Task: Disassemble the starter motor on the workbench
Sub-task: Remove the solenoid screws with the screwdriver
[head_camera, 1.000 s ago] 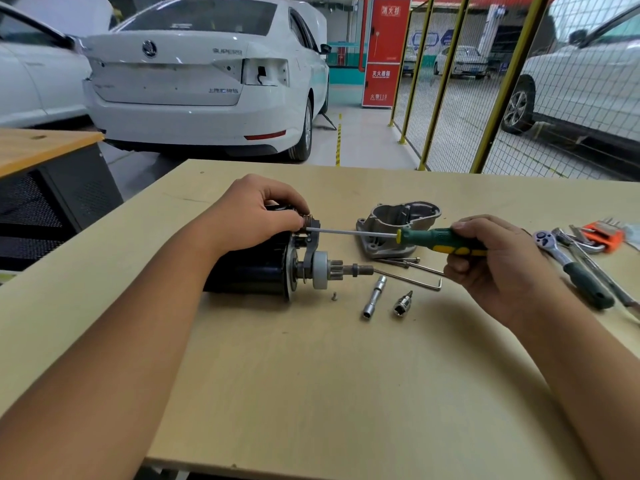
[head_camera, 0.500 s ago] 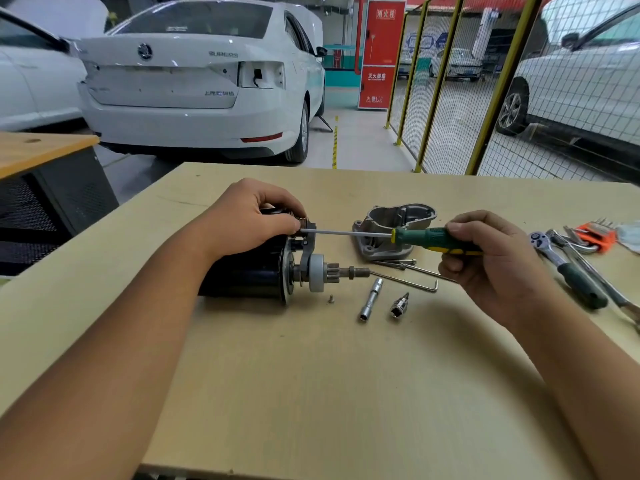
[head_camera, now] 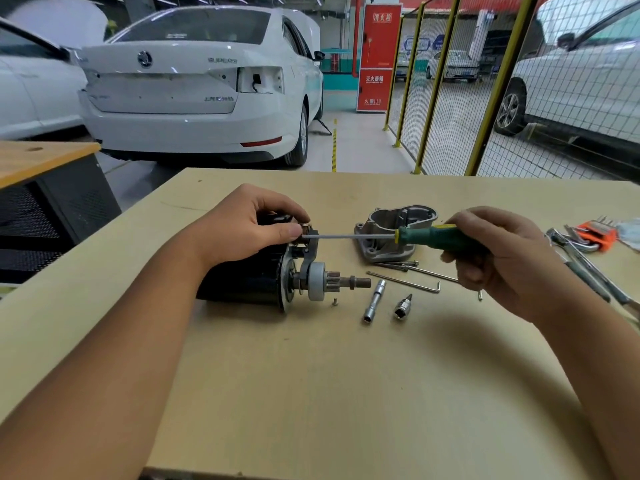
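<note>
1. The left hand grips the top of the motor, hiding its upper part.
2. The right hand grips a screwdriver, its tip at the motor's top beside the left thumb.
3. The motor lies on the bench, shaft pointing right.
4. Right of the motor lie a housing, a hex key and two sockets.

Left hand curled, gripping; right hand curled, gripping.

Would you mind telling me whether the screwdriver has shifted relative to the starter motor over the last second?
No. The screwdriver has its tip at the same spot on top of the starter motor, its handle crossing the aluminium housing as before.
</note>
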`<state>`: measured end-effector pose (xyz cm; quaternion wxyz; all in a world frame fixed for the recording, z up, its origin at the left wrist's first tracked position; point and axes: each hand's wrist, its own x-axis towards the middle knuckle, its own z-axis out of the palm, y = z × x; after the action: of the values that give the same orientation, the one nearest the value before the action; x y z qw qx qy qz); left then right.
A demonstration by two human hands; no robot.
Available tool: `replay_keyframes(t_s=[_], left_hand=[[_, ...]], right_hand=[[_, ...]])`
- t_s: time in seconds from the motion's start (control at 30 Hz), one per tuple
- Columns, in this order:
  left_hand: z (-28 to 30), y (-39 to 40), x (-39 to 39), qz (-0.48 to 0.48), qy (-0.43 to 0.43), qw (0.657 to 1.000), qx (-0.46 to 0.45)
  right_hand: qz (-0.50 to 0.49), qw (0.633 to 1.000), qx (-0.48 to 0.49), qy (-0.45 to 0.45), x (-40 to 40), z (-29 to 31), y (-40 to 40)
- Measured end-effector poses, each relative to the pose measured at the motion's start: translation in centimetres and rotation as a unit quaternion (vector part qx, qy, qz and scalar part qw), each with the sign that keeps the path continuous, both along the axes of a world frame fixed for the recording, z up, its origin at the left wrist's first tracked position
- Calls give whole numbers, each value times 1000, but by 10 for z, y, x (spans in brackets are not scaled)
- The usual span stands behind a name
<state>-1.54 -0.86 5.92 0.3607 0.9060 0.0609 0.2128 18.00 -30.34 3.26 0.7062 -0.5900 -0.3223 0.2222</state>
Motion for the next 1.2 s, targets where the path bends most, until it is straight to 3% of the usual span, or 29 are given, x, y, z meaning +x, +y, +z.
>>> replay_keyframes(t_s=[0.27,0.53,0.73,1.0,1.2], left_hand=[[-3,2,1,9,25,998,-52],[-3,0,3,33,19,997,-61],[-5,-2,6,58,11,998,-10],[-1,-7,6,72,12,997,-1],[1,-11,6,85,14,996,2]], right_hand=[[26,999,11,-15,2,-2,-3],[-5,998,-60,-33,-2,0,-1],[16,999,9,-41,6,-1,-7],[8,999,-34,-30,-2,3,-3],[20,999,21,-35,1,1,-6]])
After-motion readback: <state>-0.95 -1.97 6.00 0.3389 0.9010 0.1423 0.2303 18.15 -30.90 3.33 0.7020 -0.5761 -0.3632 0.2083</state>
